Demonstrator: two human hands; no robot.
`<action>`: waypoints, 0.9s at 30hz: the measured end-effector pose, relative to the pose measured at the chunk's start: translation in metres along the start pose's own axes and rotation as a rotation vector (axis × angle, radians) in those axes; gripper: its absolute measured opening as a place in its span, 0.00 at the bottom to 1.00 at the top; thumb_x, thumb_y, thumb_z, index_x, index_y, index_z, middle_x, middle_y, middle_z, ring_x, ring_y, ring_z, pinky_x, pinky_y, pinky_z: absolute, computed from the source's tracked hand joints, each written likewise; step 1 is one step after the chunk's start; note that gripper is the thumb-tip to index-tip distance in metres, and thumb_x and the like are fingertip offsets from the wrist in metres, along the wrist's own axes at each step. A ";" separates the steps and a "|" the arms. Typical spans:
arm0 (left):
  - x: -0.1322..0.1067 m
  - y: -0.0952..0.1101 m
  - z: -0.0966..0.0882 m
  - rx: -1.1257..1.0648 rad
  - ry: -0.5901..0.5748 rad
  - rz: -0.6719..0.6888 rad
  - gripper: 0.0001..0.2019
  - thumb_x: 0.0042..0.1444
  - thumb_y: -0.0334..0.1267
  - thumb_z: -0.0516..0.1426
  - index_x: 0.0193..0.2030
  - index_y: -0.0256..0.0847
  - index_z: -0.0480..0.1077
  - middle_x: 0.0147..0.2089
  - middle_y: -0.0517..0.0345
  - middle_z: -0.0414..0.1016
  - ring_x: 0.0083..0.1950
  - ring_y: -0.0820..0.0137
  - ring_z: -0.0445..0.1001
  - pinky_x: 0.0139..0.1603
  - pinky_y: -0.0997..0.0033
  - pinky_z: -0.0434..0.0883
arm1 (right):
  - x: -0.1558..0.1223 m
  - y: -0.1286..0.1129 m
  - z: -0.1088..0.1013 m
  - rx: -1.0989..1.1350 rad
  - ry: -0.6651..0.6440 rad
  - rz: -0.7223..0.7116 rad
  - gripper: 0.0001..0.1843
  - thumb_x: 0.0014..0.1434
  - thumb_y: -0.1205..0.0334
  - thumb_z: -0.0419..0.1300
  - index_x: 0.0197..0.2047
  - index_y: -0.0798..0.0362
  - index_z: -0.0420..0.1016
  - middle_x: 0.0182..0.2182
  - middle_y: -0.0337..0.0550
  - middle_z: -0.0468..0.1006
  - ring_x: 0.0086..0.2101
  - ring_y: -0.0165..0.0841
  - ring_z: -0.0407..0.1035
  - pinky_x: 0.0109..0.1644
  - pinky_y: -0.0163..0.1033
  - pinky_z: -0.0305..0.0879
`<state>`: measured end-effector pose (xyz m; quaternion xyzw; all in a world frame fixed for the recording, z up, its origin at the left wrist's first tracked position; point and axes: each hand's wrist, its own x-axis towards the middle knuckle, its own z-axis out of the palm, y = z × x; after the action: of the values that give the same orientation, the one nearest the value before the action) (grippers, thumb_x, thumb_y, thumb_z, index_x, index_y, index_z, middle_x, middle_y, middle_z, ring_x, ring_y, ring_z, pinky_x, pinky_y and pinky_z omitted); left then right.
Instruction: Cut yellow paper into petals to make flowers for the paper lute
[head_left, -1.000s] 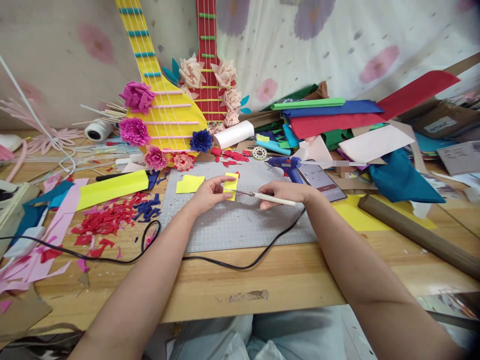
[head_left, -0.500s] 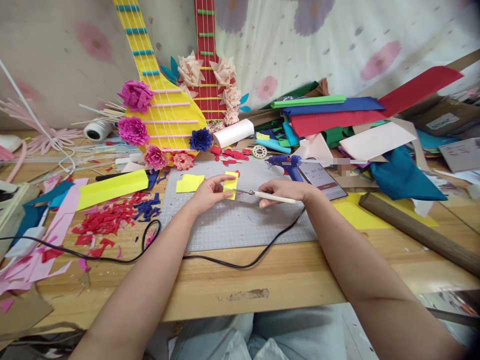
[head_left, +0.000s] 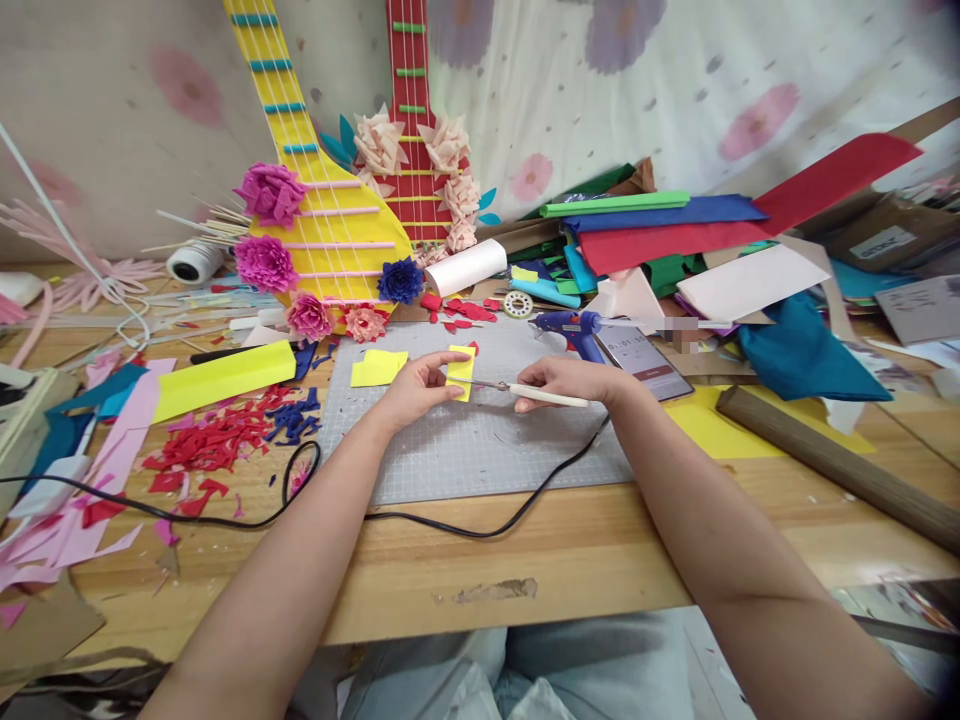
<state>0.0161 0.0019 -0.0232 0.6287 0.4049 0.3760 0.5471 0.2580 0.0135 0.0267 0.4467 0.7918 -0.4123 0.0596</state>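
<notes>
My left hand (head_left: 421, 388) pinches a small yellow piece of paper (head_left: 460, 375) between thumb and fingers, above the grey cutting mat (head_left: 480, 465). In my right hand (head_left: 559, 380) is a pair of scissors (head_left: 551, 396) with pale handles, its blades pointing left and reaching the yellow paper. Whether the blades are parted cannot be made out. Left of my left hand, more yellow paper pieces (head_left: 379, 367) lie on the mat.
A blue glue gun (head_left: 574, 328) and a phone (head_left: 645, 362) lie behind my right hand. Its black cable (head_left: 480, 530) crosses the front. Yellow (head_left: 337, 225) and red (head_left: 409, 190) paper guitars stand at the back. Red scraps (head_left: 217, 430) cover the left; a brown roll (head_left: 825, 460) lies right.
Almost nothing differs. Both hands hold the same yellow paper and scissors in nearly the same place; the whole view has shifted very slightly.
</notes>
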 end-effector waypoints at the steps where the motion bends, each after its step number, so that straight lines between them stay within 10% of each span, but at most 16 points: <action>1: 0.000 0.000 0.000 -0.002 -0.005 -0.002 0.26 0.41 0.34 0.63 0.51 0.37 0.69 0.19 0.69 0.55 0.22 0.79 0.53 0.23 0.77 0.51 | 0.000 0.000 0.000 -0.007 0.006 0.001 0.26 0.45 0.37 0.58 0.23 0.55 0.64 0.19 0.32 0.57 0.23 0.24 0.51 0.26 0.33 0.43; 12: 0.002 -0.006 -0.005 -0.007 0.059 0.014 0.27 0.41 0.34 0.63 0.52 0.40 0.69 0.22 0.67 0.61 0.22 0.79 0.57 0.25 0.78 0.56 | -0.012 0.006 -0.007 0.170 0.003 -0.058 0.24 0.46 0.40 0.60 0.23 0.55 0.64 0.16 0.32 0.60 0.19 0.23 0.52 0.23 0.33 0.45; 19: 0.001 -0.002 0.001 -0.084 0.045 0.000 0.29 0.39 0.33 0.64 0.52 0.40 0.68 0.30 0.61 0.70 0.24 0.79 0.62 0.28 0.76 0.62 | 0.018 -0.019 0.016 0.675 0.625 -0.159 0.23 0.41 0.45 0.65 0.29 0.54 0.63 0.22 0.37 0.69 0.21 0.26 0.60 0.23 0.33 0.53; 27: 0.003 -0.008 0.005 -0.022 0.013 0.007 0.27 0.38 0.32 0.64 0.50 0.39 0.70 0.28 0.62 0.70 0.25 0.78 0.63 0.28 0.76 0.63 | 0.047 -0.026 0.035 0.900 0.659 -0.022 0.25 0.30 0.56 0.71 0.28 0.53 0.61 0.23 0.35 0.70 0.22 0.25 0.62 0.24 0.33 0.56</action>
<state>0.0210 0.0032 -0.0316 0.6216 0.4022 0.3863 0.5501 0.2010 0.0129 -0.0020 0.5253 0.5190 -0.5486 -0.3921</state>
